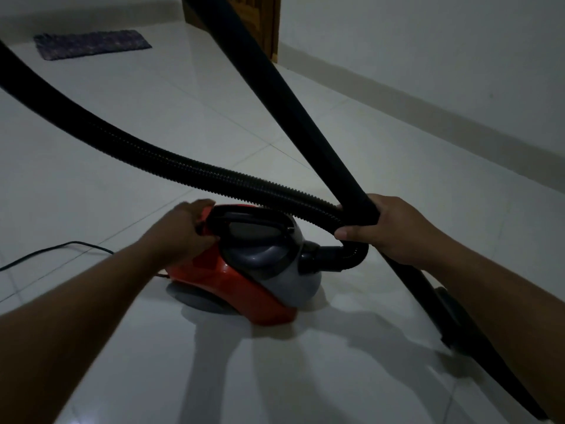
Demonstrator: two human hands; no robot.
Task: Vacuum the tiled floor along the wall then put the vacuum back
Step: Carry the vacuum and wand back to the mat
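A red and grey canister vacuum [244, 276] sits on the white tiled floor [153, 133] in front of me. My left hand [180, 231] rests on the rear end of its black carry handle, fingers curled over the red edge. My right hand [385, 228] is closed around the black rigid wand [290, 96], which crosses the view from top centre to lower right. A ribbed black hose [137, 148] arcs from the left edge down to the vacuum's front inlet. The floor nozzle [455, 319] shows dimly behind my right forearm.
The wall with a pale skirting strip [428, 108] runs along the right. A wooden door frame [269, 26] stands at the top centre. A dark mat [91, 44] lies at the far left. The black power cord [52, 252] trails left from the vacuum.
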